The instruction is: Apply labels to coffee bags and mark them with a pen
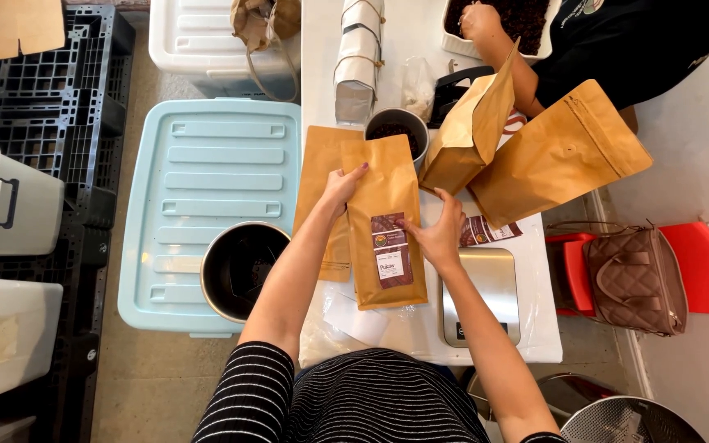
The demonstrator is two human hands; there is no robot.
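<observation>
A flat kraft paper pouch with a dark red label lies on the white table. My left hand grips its upper left edge. My right hand rests on its right side with the thumb on the label. Under it, to the left, lies a second flat kraft pouch.
Behind stands a metal cup of dark beans, two filled kraft pouches, and a row of white bags. Another person's hand reaches into a tray of beans. A steel scale, a metal bowl on a blue bin lid, a brown handbag.
</observation>
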